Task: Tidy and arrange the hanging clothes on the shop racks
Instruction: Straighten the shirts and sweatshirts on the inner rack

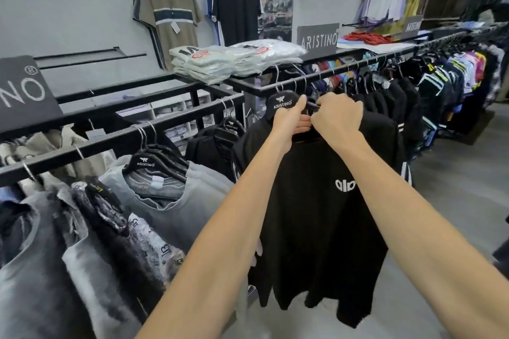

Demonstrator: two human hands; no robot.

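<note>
A black T-shirt point(316, 217) with a white chest logo hangs on a black hanger point(281, 103) from the black rack rail point(300, 80) at the centre. My left hand point(292, 123) grips the shirt's collar just below the hanger. My right hand point(337, 115) is closed on the collar right beside it, the two hands touching. The neckline is hidden under my fingers. More dark tops point(385, 101) hang packed on the same rail to the right.
A second rack rail point(110, 140) at the left carries grey and patterned shirts point(165, 201). Folded bagged shirts point(220, 61) lie stacked on the rack top. Polo shirts point(170, 13) hang on the wall behind. Grey floor point(454, 187) lies to the right of the racks.
</note>
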